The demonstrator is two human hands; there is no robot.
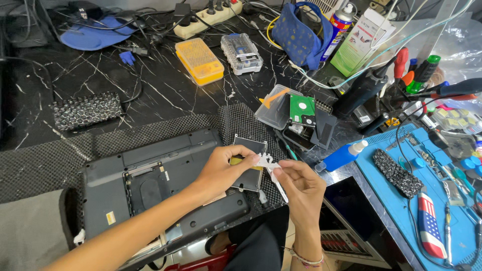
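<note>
At the lower centre of the frame, a person's left hand [223, 168] reaches in from the lower left, forearm stretched across an upturned dark laptop [150, 185], fingers curled and closed on a flat metal drive caddy [249, 163] held just above the laptop's right edge. The right hand [301, 188], rising from the bottom edge with a beaded bracelet at the wrist, pinches a small white piece [267, 161] between thumb and forefinger against the caddy; what the piece is, perhaps torn tape or a label, is hard to tell. A white-handled tool [278, 188] slants below the pinch. Above the hands, mid-frame, a bare hard drive with a green board [302, 109] leans in a clear plastic case. At upper centre lie a yellow bit box [199, 60] and a clear bit box [241, 53]; to their right stand a blue pouch [298, 37] and a green-and-white carton [361, 42]. A blue squeeze bottle [341, 156] lies at right of centre beside a blue work mat [401, 206].
</note>
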